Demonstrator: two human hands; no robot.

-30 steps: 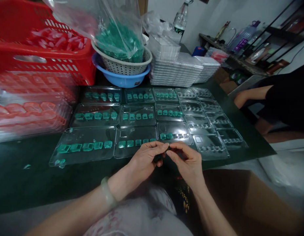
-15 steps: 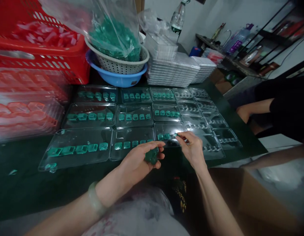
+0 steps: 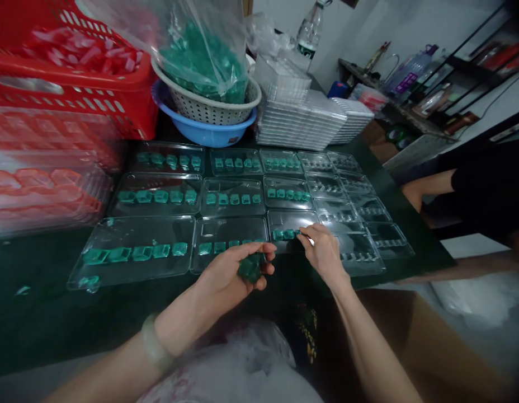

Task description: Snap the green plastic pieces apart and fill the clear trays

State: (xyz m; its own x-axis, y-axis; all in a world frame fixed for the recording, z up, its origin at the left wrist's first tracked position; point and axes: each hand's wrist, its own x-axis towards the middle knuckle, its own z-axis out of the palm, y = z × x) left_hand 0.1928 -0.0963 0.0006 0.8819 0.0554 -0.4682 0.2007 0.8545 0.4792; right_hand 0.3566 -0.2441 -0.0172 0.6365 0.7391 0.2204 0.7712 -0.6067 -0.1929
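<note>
Cupped over the table's front edge, my left hand (image 3: pixel 230 271) is closed around several green translucent pieces (image 3: pixel 250 267). My right hand (image 3: pixel 322 249) pinches one small green piece (image 3: pixel 298 233) at a clear plastic tray (image 3: pixel 280 219). Two green pieces (image 3: pixel 283 234) sit in that tray's row, just left of my fingertips. Neighbouring trays to the left and behind, such as the large front-left tray (image 3: pixel 137 229), hold rows of similar green pieces. My left fingers hide part of the row in the tray (image 3: pixel 230 226) beside it.
Clear trays (image 3: pixel 355 243) without green pieces lie to the right. Behind are a red basket (image 3: pixel 95 84), a blue basin (image 3: pixel 209 134) under a grey colander (image 3: pixel 196 109), and stacked trays (image 3: pixel 301 120). Trays of red pieces (image 3: pixel 37 190) stand left. Another person's arm (image 3: pixel 431 184) is at right.
My right hand has moved slightly left with its piece, closer to the two pieces in the row. My left hand has shifted a little left, still holding its pieces.
</note>
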